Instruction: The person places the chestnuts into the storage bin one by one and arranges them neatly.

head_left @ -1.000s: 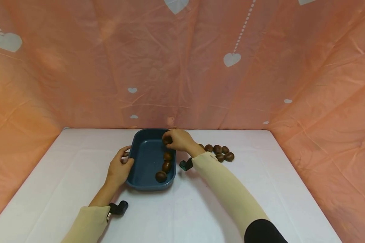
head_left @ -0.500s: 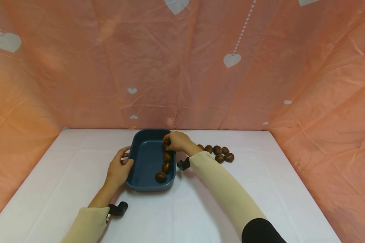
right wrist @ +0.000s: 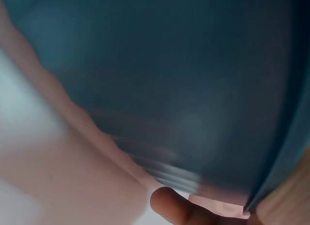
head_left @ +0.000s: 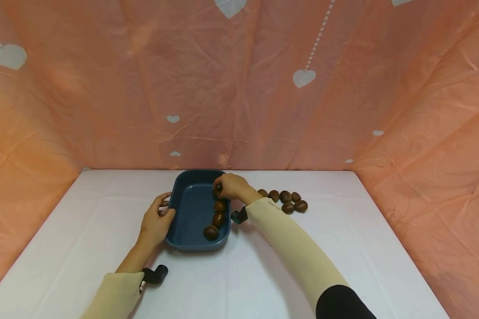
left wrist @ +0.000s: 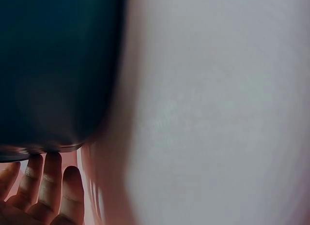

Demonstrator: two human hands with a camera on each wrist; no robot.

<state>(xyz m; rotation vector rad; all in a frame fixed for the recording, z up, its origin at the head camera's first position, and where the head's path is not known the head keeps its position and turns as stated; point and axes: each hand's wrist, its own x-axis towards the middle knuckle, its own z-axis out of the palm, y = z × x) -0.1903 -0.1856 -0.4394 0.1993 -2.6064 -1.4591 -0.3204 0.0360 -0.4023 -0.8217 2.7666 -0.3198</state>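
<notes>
A dark blue rectangular dish (head_left: 195, 243) stands near the back of the table in the head view. My left hand (head_left: 155, 223) is against its left side, thumb at the rim; in the left wrist view the extended fingertips (left wrist: 52, 162) touch the dish's outer wall. My right hand (head_left: 233, 187) reaches over the right rim and pinches a chestnut (head_left: 217, 190) inside the dish, partly hidden by the fingers. Three more chestnuts form a row along the dish's right side, the nearest chestnut (head_left: 211, 232) set slightly left. The right wrist view shows mainly the dish's outer wall (right wrist: 169, 80).
Several loose chestnuts (head_left: 285, 196) lie on the white-covered table (head_left: 335, 239) right of the dish, beyond my right forearm. One is partly hidden behind the right wrist. A pink-orange cloth backdrop (head_left: 239, 110) with white hearts closes off the back and sides.
My right hand has lowered the chestnut a little, bringing it down toward the far end of the row. The left hand and the dish are nearly still.
</notes>
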